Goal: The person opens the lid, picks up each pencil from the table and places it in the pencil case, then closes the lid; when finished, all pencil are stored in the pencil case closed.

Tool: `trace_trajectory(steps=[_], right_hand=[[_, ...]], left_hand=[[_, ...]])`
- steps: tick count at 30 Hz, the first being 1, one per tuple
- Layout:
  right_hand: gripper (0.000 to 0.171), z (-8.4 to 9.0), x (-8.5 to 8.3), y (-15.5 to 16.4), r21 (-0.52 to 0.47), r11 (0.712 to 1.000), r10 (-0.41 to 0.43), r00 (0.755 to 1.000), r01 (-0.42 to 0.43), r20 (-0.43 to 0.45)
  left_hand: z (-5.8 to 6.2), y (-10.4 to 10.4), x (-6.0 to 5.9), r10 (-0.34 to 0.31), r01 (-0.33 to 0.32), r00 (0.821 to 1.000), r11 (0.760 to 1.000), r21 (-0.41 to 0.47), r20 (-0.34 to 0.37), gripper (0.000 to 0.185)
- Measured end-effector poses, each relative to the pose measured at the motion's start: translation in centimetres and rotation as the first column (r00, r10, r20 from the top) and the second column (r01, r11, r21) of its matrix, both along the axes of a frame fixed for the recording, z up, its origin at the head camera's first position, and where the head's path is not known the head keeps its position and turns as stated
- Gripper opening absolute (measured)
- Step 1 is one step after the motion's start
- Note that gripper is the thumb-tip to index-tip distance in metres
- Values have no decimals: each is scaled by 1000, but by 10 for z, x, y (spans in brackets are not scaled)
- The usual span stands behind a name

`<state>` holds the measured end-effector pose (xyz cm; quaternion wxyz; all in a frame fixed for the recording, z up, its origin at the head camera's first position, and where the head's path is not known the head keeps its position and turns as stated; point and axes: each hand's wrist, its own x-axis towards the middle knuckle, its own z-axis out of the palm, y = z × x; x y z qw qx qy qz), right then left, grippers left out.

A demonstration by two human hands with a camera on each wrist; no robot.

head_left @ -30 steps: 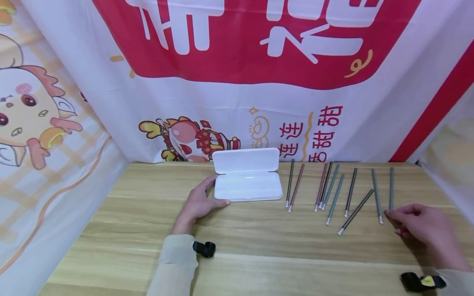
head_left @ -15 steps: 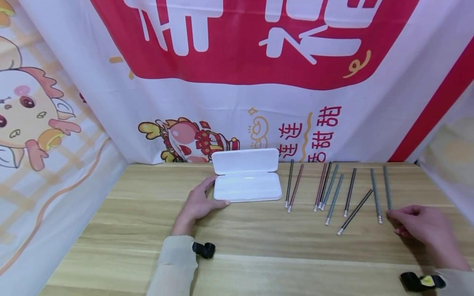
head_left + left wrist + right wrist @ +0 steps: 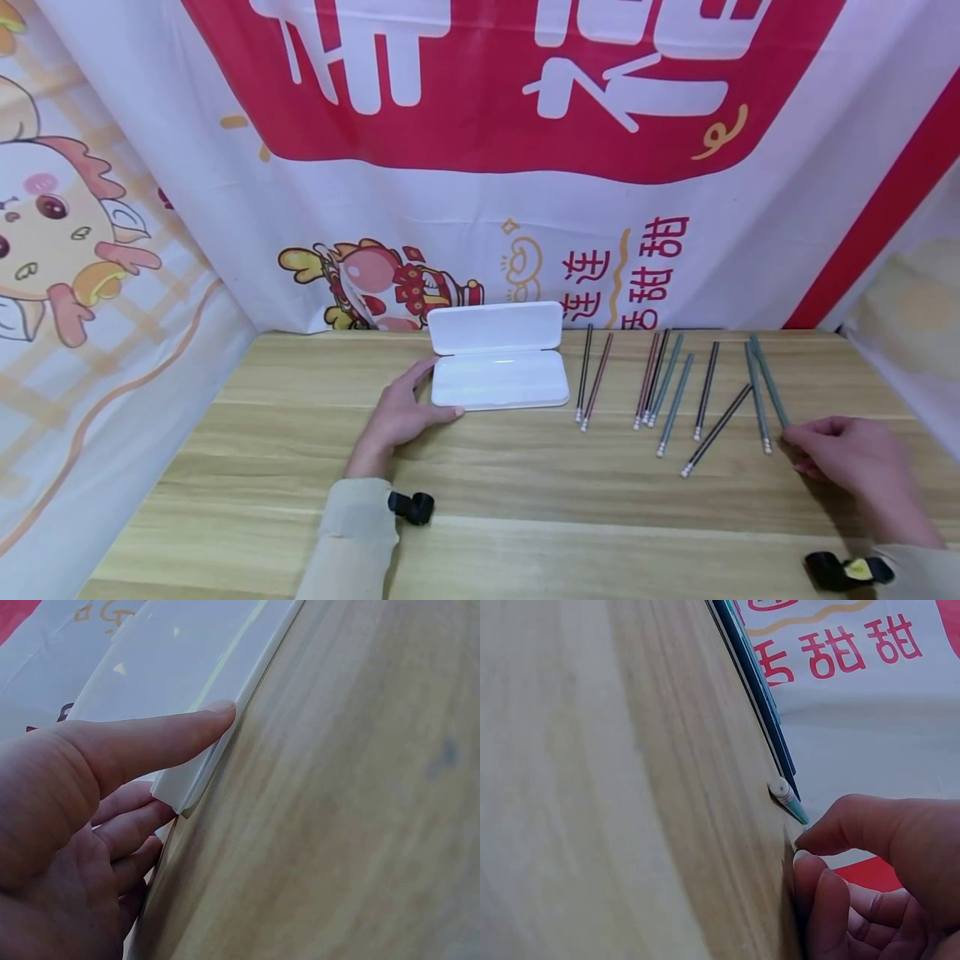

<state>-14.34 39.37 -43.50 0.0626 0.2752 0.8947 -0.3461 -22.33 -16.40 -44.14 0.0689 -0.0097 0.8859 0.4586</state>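
On the pale wooden tabletop (image 3: pixel 525 492), the open white plastic pencil case (image 3: pixel 498 371) serves as landmark: everything else lies to its right or left. Farthest right of the case, the right hand (image 3: pixel 855 462) curls its fingers at the near end of a slim grey-green pencil (image 3: pixel 768 379). In the right wrist view the thumb and forefinger (image 3: pixel 855 825) close in just behind the pencil's tip (image 3: pixel 795 810), but whether they truly pinch it or only touch it I cannot tell. That pencil lies slanted, its far end crossing a second grey-green pencil with a white eraser end (image 3: pixel 757 398).

Such a pencil looks light, stiff and thin, with a smooth lacquered barrel that would likely roll or slip on the wood; a pinch a little way along the barrel, rather than at the very tip, seems the surer hold.

Between that pair and the case lie a row of loose dark, red and grey-green pencils (image 3: pixel 660 383). At the case's left edge the left hand (image 3: pixel 397 417) rests with fingers fairly straight, its thumb (image 3: pixel 150 742) laid along the near rim of the tray.
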Motion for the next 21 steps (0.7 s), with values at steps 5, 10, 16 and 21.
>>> trace_trajectory(steps=[5,10,16,21], right_hand=[[50,-1,0,2,-23,1000,-11,1000,11,1],[55,-2,-1,7,-95,995,-25,999,21,-35],[58,-2,-3,16,-235,968,-100,993,84,-57],[55,-3,-3,23,-277,956,-121,989,92,-89]], left_hand=[[0,-1,1,-2,2,1000,1000,3,0,92],[0,-1,0,1,-1,1000,1000,-4,-2,92],[0,0,0,1,-1,1000,1000,-5,3,92],[1,0,1,-1,1,1000,1000,-10,3,93]])
